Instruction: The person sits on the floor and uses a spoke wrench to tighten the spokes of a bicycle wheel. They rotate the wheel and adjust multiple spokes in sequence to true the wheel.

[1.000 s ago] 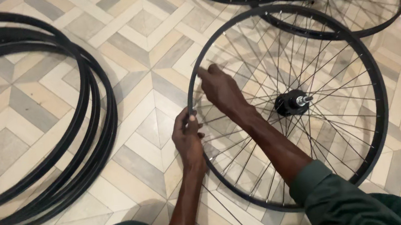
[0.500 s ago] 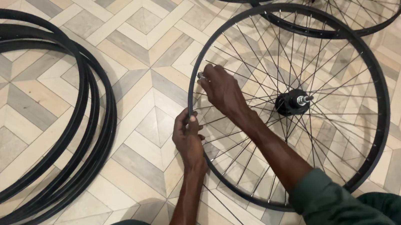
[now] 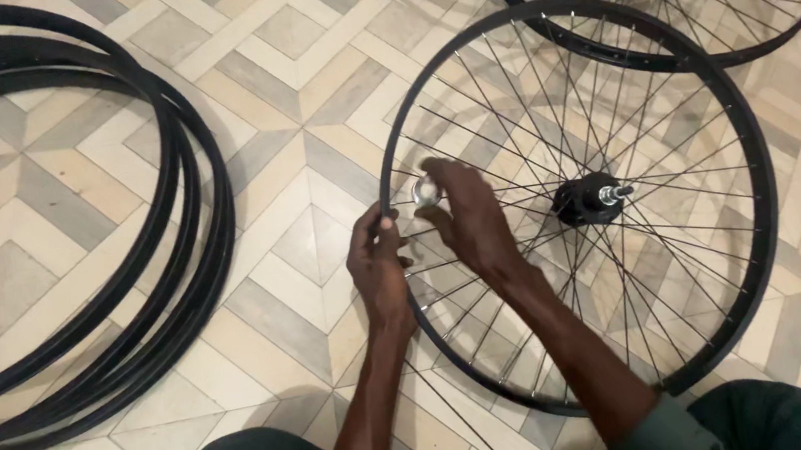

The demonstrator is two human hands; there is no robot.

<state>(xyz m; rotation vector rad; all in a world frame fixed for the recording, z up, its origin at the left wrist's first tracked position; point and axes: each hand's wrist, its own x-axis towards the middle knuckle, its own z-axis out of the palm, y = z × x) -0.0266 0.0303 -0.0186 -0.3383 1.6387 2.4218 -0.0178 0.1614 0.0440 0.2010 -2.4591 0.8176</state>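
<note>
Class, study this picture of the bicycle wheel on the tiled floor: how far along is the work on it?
Done: the wheel already has its hub and many spokes laced to the rim. In hand: the left hand grips the rim's near edge while the right hand holds a small round silver tool at the spokes there. Left: bare rims lie stacked to the left, with no spokes.

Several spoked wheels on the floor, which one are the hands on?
The nearest wheel, lying whole in view: left hand grips its rim, right hand holds a small round silvery tool over its spokes. The other wheels lie untouched beyond.
</note>
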